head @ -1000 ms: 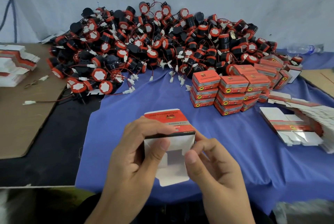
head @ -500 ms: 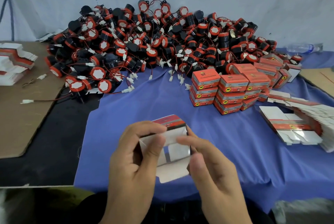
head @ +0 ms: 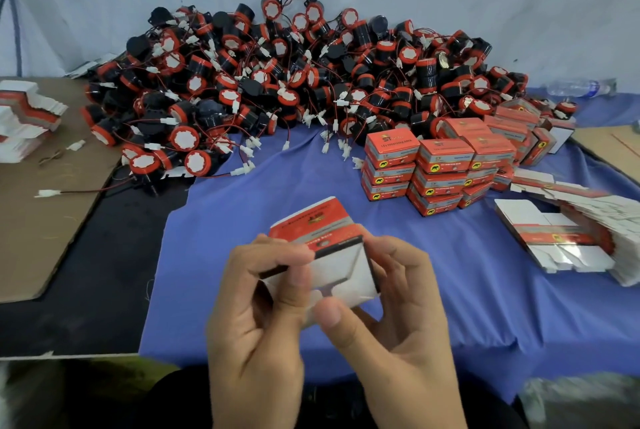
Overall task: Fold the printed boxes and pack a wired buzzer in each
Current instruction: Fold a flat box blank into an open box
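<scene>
Both hands had the box [head: 332, 255] pinched, left [head: 258, 318] and right [head: 398, 311], white flaps facing up. Buzzers [head: 294, 82] were piled behind.

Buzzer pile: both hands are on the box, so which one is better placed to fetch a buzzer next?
Probably left: the left hand has the nearest buzzers on its side, while stacked packed boxes stand between the right hand and the pile.
</scene>
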Action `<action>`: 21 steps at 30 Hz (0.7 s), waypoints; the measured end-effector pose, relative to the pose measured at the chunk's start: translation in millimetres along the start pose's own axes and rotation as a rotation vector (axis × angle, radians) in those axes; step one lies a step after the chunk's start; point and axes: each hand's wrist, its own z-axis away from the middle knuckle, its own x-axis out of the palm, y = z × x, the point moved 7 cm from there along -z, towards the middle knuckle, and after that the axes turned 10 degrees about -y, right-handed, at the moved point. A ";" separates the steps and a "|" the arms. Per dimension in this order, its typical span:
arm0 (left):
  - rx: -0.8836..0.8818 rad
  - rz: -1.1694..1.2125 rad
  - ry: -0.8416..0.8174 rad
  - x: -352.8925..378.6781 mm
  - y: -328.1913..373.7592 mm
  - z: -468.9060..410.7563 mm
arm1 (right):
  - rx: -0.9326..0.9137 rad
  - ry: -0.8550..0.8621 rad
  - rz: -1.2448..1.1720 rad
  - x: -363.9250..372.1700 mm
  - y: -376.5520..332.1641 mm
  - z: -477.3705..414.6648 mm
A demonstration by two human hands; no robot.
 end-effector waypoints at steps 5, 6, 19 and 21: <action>0.071 0.027 0.054 -2.0 8.6 -1.5 | -0.019 -0.076 -0.109 2.9 1.2 -5.5; 0.073 0.030 0.051 -0.5 9.2 -0.4 | -0.020 -0.069 -0.116 2.0 2.5 -6.9; 0.401 -0.412 -0.041 14.9 55.9 10.8 | -0.033 0.070 -0.154 -4.1 9.9 -2.8; 0.286 -0.365 0.012 -1.1 53.5 1.6 | -0.042 0.074 -0.125 -9.0 3.5 -5.8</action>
